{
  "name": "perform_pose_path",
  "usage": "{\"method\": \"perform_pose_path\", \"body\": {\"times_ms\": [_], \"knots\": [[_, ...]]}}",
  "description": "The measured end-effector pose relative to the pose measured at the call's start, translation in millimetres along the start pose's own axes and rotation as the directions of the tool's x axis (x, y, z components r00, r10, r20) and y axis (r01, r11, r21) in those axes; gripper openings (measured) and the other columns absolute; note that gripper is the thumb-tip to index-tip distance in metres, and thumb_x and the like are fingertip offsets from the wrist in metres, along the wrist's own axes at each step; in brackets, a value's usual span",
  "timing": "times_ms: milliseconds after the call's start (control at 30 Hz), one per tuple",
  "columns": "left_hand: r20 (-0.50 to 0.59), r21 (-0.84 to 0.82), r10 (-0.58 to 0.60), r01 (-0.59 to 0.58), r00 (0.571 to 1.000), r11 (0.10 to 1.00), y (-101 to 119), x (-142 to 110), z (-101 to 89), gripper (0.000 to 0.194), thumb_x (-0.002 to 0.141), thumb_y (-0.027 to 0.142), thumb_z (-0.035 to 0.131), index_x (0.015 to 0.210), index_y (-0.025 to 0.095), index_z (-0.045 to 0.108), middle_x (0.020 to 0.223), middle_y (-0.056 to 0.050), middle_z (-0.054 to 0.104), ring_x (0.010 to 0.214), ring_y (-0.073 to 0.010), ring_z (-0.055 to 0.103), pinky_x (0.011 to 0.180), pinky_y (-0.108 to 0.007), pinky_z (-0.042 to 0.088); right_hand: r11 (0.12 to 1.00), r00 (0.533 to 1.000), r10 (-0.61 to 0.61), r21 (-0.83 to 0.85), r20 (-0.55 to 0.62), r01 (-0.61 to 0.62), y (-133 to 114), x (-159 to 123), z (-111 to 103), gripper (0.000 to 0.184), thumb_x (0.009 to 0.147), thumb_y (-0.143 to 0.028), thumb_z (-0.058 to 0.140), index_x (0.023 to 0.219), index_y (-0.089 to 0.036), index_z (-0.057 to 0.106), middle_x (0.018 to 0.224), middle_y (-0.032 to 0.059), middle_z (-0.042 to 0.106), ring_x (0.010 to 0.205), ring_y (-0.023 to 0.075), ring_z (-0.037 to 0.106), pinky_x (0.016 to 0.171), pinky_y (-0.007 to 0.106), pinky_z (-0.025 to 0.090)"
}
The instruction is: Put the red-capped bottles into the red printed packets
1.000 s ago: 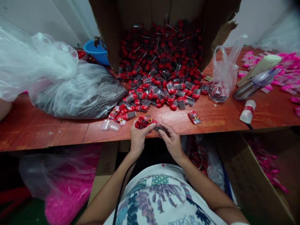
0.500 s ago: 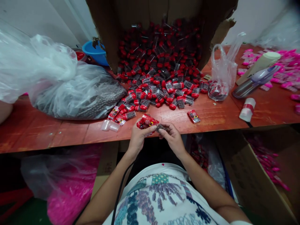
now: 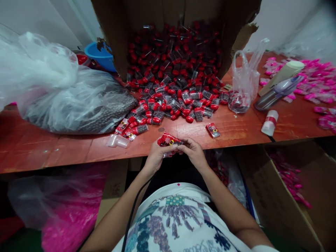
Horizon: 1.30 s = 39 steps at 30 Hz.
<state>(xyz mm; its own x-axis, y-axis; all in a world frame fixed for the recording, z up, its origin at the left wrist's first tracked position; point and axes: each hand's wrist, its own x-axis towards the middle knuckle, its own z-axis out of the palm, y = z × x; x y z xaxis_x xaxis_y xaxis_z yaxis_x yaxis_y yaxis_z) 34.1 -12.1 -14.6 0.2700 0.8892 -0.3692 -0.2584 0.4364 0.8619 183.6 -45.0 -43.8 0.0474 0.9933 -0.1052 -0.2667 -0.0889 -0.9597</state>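
Over the table's front edge, both my hands are closed around a small red printed packet (image 3: 168, 139). My left hand (image 3: 154, 155) pinches its lower left side, thumb on top. The fingers of my right hand (image 3: 193, 151) close on the packet's right end. A dark patch shows there by the fingertips; whether it is the dark-filled container is hard to make out. Another red packet (image 3: 212, 130) lies flat to the right. To the left are two clear empty cups (image 3: 118, 140) beside a few red packets (image 3: 122, 126).
A tipped cardboard box (image 3: 241, 38) spills many red-capped clear containers (image 3: 181, 99) onto the red table (image 3: 86, 150). A large clear bag of dark pellets (image 3: 86, 105) sits left. Right are a plastic bag (image 3: 244, 80), a bottle (image 3: 278, 92), a white roll (image 3: 270, 122) and pink pieces (image 3: 315, 82).
The small dark-filled container that showed between my right fingers is now mostly out of sight at the packet's end. My hands have drawn closer together, and the view has shifted slightly.
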Motion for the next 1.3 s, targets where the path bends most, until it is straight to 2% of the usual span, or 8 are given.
{"method": "perform_pose_path", "body": {"times_ms": [233, 367, 533, 700, 833, 1000, 1233, 1300], "knots": [[0.076, 0.003, -0.097, 0.097, 0.992, 0.995, -10.4, 6.9, 6.6, 0.026, 0.06, 0.019, 0.08, 0.084, 0.012, 0.071, 0.077, -0.008, 0.072, 0.065, -0.0175, 0.068, 0.062, -0.025, 0.054, 0.998, 0.995, 0.026, -0.051, -0.092, -0.031, 1.2, -3.1, -17.2, 0.029, 0.068, -0.033, 0.073, 0.092, -0.02, 0.064, 0.077, -0.0007, 0.07, 0.065, 0.0141, 0.064, 0.055, 0.024, 0.05], [0.04, -0.121, -0.158, 0.162, 0.987, 0.979, -4.3, 11.0, 5.4, 0.022, 0.064, 0.013, 0.076, 0.085, 0.009, 0.072, 0.08, -0.012, 0.074, 0.071, -0.0207, 0.07, 0.067, -0.028, 0.057, 0.979, 0.947, -0.056, -0.205, -0.315, -0.011, 3.1, 0.8, -52.8, 0.033, 0.068, -0.038, 0.073, 0.093, -0.018, 0.064, 0.072, -0.0013, 0.067, 0.059, 0.0131, 0.059, 0.051, 0.023, 0.045], [0.013, -0.211, -0.24, 0.237, 0.971, 0.948, -2.4, 15.7, -1.3, 0.021, 0.063, 0.006, 0.074, 0.084, 0.007, 0.07, 0.087, -0.017, 0.073, 0.072, -0.0244, 0.071, 0.069, -0.034, 0.059, 0.788, 0.858, -0.243, -0.608, -0.452, -0.098, -2.5, 4.1, -95.2, 0.039, 0.07, -0.046, 0.069, 0.097, -0.018, 0.066, 0.078, 0.001, 0.065, 0.068, 0.0164, 0.059, 0.065, 0.029, 0.047], [-0.056, -0.265, -0.194, 0.173, 0.979, 0.949, -4.6, 17.1, -0.2, 0.019, 0.06, 0.006, 0.076, 0.078, 0.008, 0.069, 0.076, -0.01, 0.073, 0.064, -0.0198, 0.069, 0.063, -0.031, 0.059, 0.556, 0.841, -0.412, -0.828, -0.351, -0.072, -22.2, 7.4, -86.2, 0.044, 0.075, -0.047, 0.064, 0.112, -0.022, 0.063, 0.109, 0.0085, 0.059, 0.088, 0.0213, 0.06, 0.079, 0.036, 0.048], [-0.07, -0.308, -0.115, 0.088, 0.991, 0.947, -5.5, 16.5, 5.2, 0.019, 0.058, 0.008, 0.079, 0.074, 0.009, 0.069, 0.072, -0.007, 0.072, 0.061, -0.0159, 0.066, 0.06, -0.027, 0.057, 0.759, 0.942, -0.313, -0.628, -0.12, 0.172, -27.0, 13.2, -40.3, 0.03, 0.081, -0.039, 0.06, 0.104, -0.021, 0.066, 0.098, 0.0056, 0.063, 0.081, 0.0167, 0.061, 0.074, 0.03, 0.049], [-0.106, -0.322, -0.066, 0.028, 0.992, 0.946, -6.4, 13.7, 3.1, 0.021, 0.057, 0.011, 0.08, 0.075, 0.01, 0.07, 0.071, -0.005, 0.072, 0.061, -0.0143, 0.065, 0.061, -0.024, 0.055, 0.893, 0.986, -0.164, -0.418, 0.04, 0.165, -12.7, 15.6, 3.2, 0.034, 0.078, -0.027, 0.063, 0.112, -0.023, 0.063, 0.086, 0.0004, 0.064, 0.075, 0.0141, 0.061, 0.067, 0.025, 0.049], [-0.13, -0.283, -0.032, -0.006, 0.991, 0.959, -1.7, 9.0, -1.0, 0.024, 0.057, 0.009, 0.079, 0.08, 0.01, 0.071, 0.079, -0.007, 0.073, 0.072, -0.0175, 0.069, 0.068, -0.026, 0.056, 0.791, 0.951, -0.191, -0.535, 0.243, 0.296, -16.6, 31.1, -10.2, 0.027, 0.088, -0.026, 0.05, 0.111, -0.025, 0.065, 0.095, 0.0019, 0.068, 0.088, 0.0161, 0.064, 0.08, 0.028, 0.049], [-0.173, -0.303, -0.03, -0.024, 0.985, 0.953, -1.1, 10.6, 0.6, 0.022, 0.058, 0.009, 0.079, 0.078, 0.009, 0.07, 0.076, -0.006, 0.072, 0.069, -0.0166, 0.068, 0.066, -0.025, 0.056, 0.714, 0.951, -0.231, -0.628, 0.205, 0.308, -24.7, 46.0, -24.5, 0.027, 0.09, -0.033, 0.049, 0.11, -0.024, 0.065, 0.095, 0.0036, 0.069, 0.086, 0.0174, 0.064, 0.079, 0.03, 0.049]]}}
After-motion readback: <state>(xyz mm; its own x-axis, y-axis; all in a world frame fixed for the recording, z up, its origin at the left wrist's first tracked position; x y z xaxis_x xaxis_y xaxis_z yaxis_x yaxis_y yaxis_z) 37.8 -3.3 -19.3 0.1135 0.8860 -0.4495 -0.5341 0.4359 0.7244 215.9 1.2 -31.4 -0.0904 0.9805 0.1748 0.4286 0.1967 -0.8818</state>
